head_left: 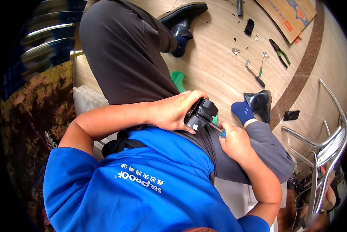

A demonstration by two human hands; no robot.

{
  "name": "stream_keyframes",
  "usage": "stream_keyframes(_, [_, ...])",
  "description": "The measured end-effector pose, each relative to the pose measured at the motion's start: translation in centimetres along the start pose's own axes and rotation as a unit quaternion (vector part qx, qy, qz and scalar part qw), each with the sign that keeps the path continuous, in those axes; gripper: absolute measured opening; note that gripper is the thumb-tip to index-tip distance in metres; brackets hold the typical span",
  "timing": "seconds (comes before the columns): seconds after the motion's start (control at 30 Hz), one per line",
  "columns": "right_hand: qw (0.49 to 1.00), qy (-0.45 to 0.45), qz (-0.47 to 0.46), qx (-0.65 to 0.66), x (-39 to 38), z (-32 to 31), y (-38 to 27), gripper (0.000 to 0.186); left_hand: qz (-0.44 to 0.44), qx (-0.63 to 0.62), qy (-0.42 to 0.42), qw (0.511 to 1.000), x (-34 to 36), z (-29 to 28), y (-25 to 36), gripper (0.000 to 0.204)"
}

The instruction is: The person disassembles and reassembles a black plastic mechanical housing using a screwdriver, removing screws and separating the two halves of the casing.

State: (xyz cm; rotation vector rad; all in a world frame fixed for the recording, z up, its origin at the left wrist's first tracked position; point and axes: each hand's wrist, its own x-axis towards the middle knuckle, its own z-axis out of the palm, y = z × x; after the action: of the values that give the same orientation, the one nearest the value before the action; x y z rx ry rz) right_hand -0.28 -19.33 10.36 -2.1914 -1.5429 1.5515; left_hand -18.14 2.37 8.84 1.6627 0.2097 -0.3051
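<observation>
My left hand (173, 112) is wrapped round a black plastic part (201, 113), a blocky housing with a small white patch near its lower end. It is held over my lap. In my closed right hand (236, 142) is a screwdriver (223, 133) with a blue handle end. Its thin metal shaft points up and left to the near side of the black part, and its tip meets or disappears against the housing. Whether a screw sits there cannot be made out.
Across the floor lie green-and-black pliers (280, 53), a black-handled tool (255, 76), a thin green-handled screwdriver (261, 71), a black piece (249, 27) and small metal bits (235, 51). Flattened cardboard (287, 17) lies far right, a phone (291, 115) near a metal chair (330, 149).
</observation>
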Motion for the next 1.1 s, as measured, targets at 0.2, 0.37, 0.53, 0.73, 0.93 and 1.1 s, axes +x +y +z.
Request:
stream_keyframes(0.2, [0.989, 0.123, -0.011, -0.083, 0.2, 0.8, -0.3, 0.029, -0.019, 0.012, 0.029, 0.999, -0.4, 0.5, -0.4, 0.097])
stream_keyframes(0.37, [0.977, 0.177, -0.019, -0.115, 0.5, 1.5, -0.1, 0.029, -0.008, 0.009, 0.053, 0.999, -0.6, 0.6, -0.8, 0.101])
stream_keyframes(0.53, [0.996, 0.059, -0.013, -0.060, 0.7, -0.5, -0.5, 0.026, -0.016, -0.014, 0.034, 0.999, -0.5, 0.5, -0.9, 0.102])
stream_keyframes(0.73, [0.998, 0.032, -0.025, -0.042, 1.1, -0.8, -0.3, 0.022, -0.030, -0.035, 0.013, 0.999, -0.2, 0.1, -0.7, 0.102])
stream_keyframes(0.93, [0.981, 0.153, -0.047, -0.112, 1.1, 1.1, 0.1, 0.021, -0.038, -0.041, 0.019, 0.998, 0.0, 0.2, -0.7, 0.101])
stream_keyframes(1.1, [0.970, 0.206, -0.064, -0.113, 1.2, 2.5, 0.9, 0.023, -0.017, -0.032, 0.016, 0.999, 0.1, 0.3, -1.0, 0.096])
